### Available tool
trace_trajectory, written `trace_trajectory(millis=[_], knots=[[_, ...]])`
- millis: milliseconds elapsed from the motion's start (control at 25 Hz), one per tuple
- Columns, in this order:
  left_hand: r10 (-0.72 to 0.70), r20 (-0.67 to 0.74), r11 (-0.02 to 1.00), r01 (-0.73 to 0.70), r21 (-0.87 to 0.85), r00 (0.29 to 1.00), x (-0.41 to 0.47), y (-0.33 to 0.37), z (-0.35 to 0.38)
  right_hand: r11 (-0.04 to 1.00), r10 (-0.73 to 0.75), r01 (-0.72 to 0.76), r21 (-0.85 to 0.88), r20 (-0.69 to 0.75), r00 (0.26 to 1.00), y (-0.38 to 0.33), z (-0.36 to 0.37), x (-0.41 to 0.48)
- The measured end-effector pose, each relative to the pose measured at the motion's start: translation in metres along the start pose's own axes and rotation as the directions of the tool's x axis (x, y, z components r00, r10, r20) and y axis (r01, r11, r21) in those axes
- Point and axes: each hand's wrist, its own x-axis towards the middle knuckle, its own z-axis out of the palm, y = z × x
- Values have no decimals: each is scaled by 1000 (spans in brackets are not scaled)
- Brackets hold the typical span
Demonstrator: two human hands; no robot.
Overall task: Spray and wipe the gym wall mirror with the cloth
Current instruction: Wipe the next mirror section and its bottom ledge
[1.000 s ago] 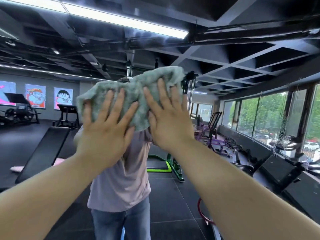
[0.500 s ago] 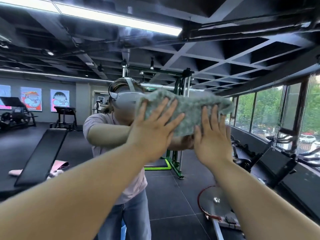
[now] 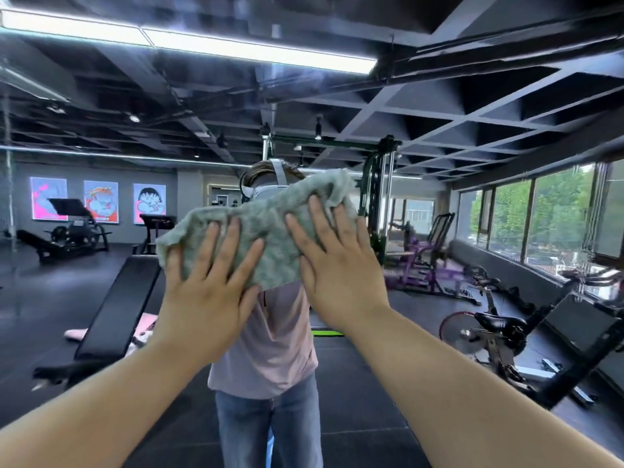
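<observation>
Cloth [image 3: 270, 238] mottled grey-green; reflected shirt [image 3: 270, 339] pale pink; jeans [image 3: 270, 430] blue; machines [image 3: 425, 261] purple.

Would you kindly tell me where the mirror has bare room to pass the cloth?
The mirror is bare left of the left hand, right of the right hand and above the cloth. It is crowded at the middle, where both flat hands press the cloth side by side.

One head-worn camera faces the mirror [image 3: 439, 106] squarely from close by, tilted slightly upward; the wearer's reflection [image 3: 270, 332] fills the mirror's centre.
</observation>
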Motion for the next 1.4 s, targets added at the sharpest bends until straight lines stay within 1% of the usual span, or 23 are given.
trace_trajectory(millis=[120,200,280,400,520,640,720,760,840,880,960,1000,1080,1120,1240,1280,1320,1400], knots=[[-70,35,997,71,-28,997,-33,10,4,997,-59,61,-55,24,998,-3,14,-16],[-65,47,997,67,-48,997,-18,18,0,997,-26,27,-77,18,999,15,7,-13],[-31,52,994,36,-103,998,17,28,-6,992,113,-112,-52,20,993,40,-2,-14],[36,28,992,-32,-123,999,55,61,-7,950,311,-311,-5,0,950,70,0,-34],[137,30,986,-133,-101,990,28,109,6,918,394,-394,41,20,919,82,23,-79],[252,29,962,-247,-114,967,-38,134,23,925,380,-380,-17,75,922,76,54,-143],[303,17,948,-299,-107,953,-56,129,25,936,352,-348,-52,100,931,73,59,-162],[282,-11,955,-282,-92,959,-48,120,24,945,326,-324,-41,108,939,75,54,-153],[134,-64,987,-139,-85,989,-5,97,14,960,276,-278,23,70,959,72,34,-108],[65,-65,993,-71,-97,996,21,84,9,960,275,-276,55,19,961,70,22,-80],[17,-65,994,-24,-111,998,52,68,4,942,320,-311,123,-60,946,65,11,-42],[13,-84,994,-22,-103,996,51,68,6,937,334,-320,143,-89,938,62,15,-37],[30,-116,996,-40,-79,993,16,84,17,936,343,-330,121,-108,933,53,38,-63],[61,-103,994,-69,-84,993,-12,95,23,938,340,-330,104,-101,935,49,54,-90],[222,25,971,-219,-94,975,-78,115,29,970,243,-242,16,-56,968,44,86,-166],[248,37,965,-243,-99,968,-79,116,27,977,212,-212,2,-61,975,48,86,-167],[253,20,963,-249,-101,967,-69,115,24,979,205,-205,4,-76,976,51,81,-155],[189,-58,975,-194,-110,980,-24,111,15,959,281,-276,67,-92,955,59,56,-109]])
